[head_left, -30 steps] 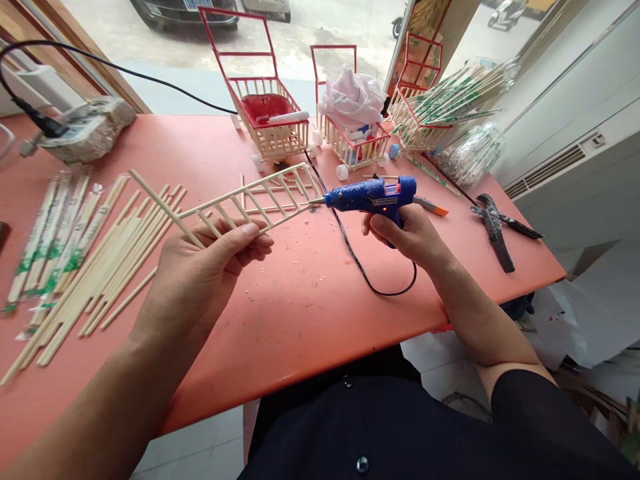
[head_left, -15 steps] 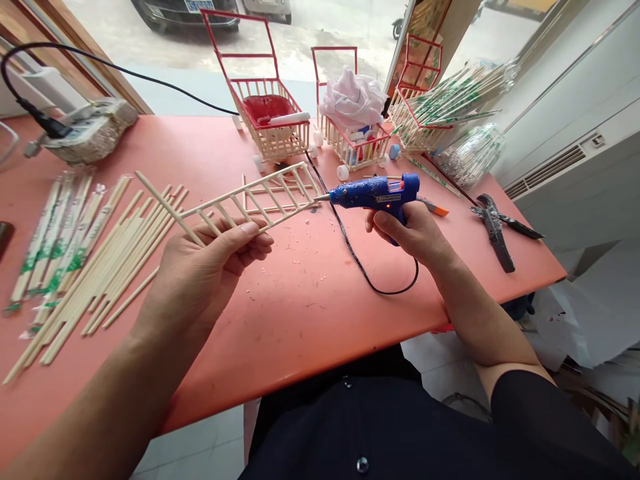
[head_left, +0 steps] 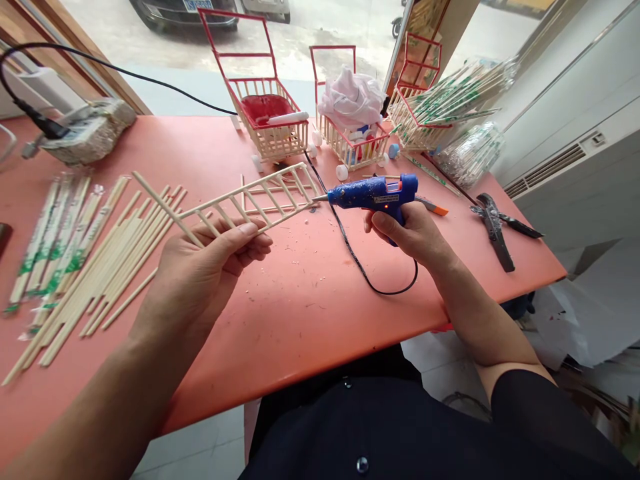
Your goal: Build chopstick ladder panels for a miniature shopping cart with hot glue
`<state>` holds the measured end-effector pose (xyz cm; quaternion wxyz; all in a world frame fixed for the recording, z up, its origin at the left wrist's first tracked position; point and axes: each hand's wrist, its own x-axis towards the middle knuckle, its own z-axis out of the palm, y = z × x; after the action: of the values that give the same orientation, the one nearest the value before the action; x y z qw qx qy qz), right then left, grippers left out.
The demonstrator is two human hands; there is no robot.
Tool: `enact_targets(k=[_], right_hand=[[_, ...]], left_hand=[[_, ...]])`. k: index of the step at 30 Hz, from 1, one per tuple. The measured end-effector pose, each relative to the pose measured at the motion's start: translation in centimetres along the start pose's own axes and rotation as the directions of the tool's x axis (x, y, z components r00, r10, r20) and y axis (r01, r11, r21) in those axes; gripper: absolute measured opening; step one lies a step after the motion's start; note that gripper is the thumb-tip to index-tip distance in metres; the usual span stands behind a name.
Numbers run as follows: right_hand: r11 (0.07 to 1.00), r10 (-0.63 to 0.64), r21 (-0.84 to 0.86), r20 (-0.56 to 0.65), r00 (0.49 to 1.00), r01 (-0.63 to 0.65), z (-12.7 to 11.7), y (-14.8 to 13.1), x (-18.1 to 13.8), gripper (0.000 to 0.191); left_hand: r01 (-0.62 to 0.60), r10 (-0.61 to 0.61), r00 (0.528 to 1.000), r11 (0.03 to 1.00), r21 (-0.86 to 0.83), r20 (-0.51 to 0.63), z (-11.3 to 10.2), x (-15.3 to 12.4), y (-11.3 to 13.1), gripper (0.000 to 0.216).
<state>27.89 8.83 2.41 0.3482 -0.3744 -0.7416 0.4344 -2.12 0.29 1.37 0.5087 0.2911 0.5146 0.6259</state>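
Between the thumb and fingers of my left hand [head_left: 215, 260] is a frame of wooden sticks [head_left: 235, 200], built like a small ladder with several rungs. It is held above the table, tilted up to the right. My right hand [head_left: 410, 230] is wrapped round the handle of a blue hot glue gun [head_left: 373, 191], whose small orange light is lit. The gun's nozzle meets the right end of the frame, at its lower corner. Whether glue is coming out is too small to tell. Loose sticks [head_left: 250, 207] lie on the table behind the frame.
On the pink table [head_left: 300, 320] lie bare sticks [head_left: 110, 267], wrapped chopsticks [head_left: 55, 233], black cutters [head_left: 493, 227] and a utility knife [head_left: 433, 207]. Small stick carts [head_left: 273, 137] stand along the back. The gun's black cord [head_left: 357, 260] loops across the table. A power strip [head_left: 85, 133] sits at the left.
Almost nothing differs. The whole view has shifted very slightly; both hands, the stick frame and the glue gun keep the same positions relative to each other.
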Motion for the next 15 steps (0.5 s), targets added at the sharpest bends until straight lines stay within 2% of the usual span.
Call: enact_targets(k=[15], right_hand=[[0.998,-0.031,-0.061,0.017,0.999,0.032,0.55,-0.25,-0.13,0.069]], left_hand=[[-0.135,0.148,0.987,0.974,0.185,-0.058,0.48,-0.93,0.18,0.008]])
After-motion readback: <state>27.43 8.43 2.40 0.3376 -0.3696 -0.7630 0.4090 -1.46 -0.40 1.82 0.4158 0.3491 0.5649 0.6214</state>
